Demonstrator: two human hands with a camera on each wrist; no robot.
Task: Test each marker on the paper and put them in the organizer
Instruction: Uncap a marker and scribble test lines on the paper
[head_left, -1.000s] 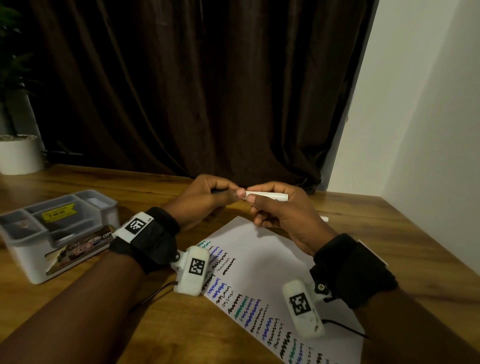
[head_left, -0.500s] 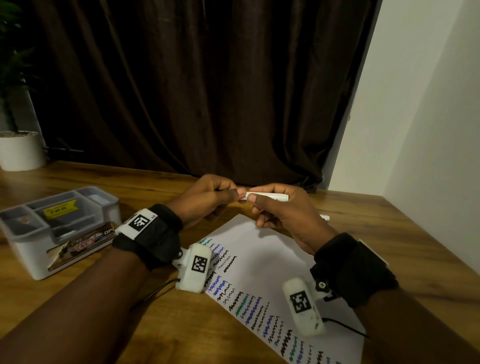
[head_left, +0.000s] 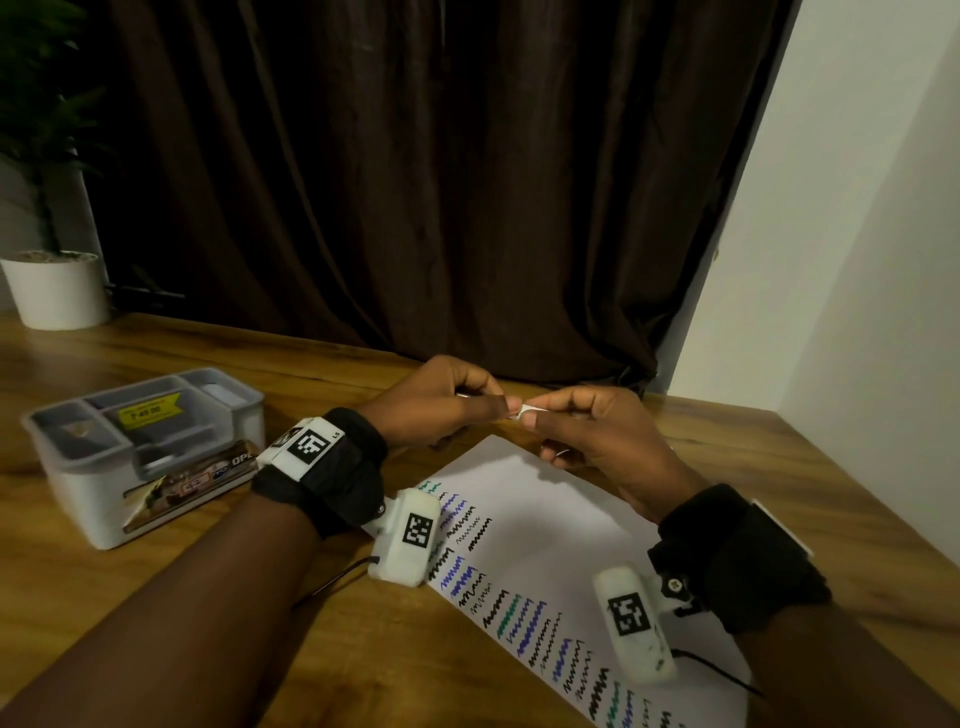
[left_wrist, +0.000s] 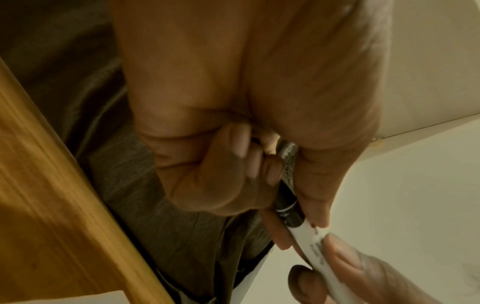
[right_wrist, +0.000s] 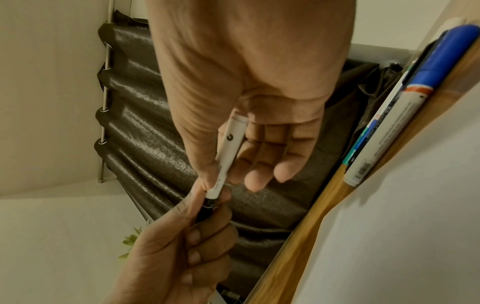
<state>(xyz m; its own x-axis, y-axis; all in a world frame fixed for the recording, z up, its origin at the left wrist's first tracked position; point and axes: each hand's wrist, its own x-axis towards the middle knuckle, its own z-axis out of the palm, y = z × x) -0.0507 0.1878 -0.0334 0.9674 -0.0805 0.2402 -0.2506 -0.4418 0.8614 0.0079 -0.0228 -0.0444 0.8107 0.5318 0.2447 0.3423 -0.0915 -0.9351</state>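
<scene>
Marker (head_left: 525, 412), frame centre, above paper (head_left: 545, 519): your left hand (head_left: 436, 402) grips the black cap, right hand (head_left: 597, 441) pinches the white barrel. Less barrel shows than a second ago; cap apparently seated. Organizer (head_left: 67, 467), left, next.

Head view: marker (head_left: 521, 411) mostly hidden btwn left hand (head_left: 431, 402) and right hand (head_left: 597, 441), only a white sliver shows. Paper (head_left: 545, 519) cut off at 5 o'clock edge. Organizer (head_left: 104, 467) blurred, yellow label unreadable. Barrel print too blurred to read in left wrist view.
</scene>
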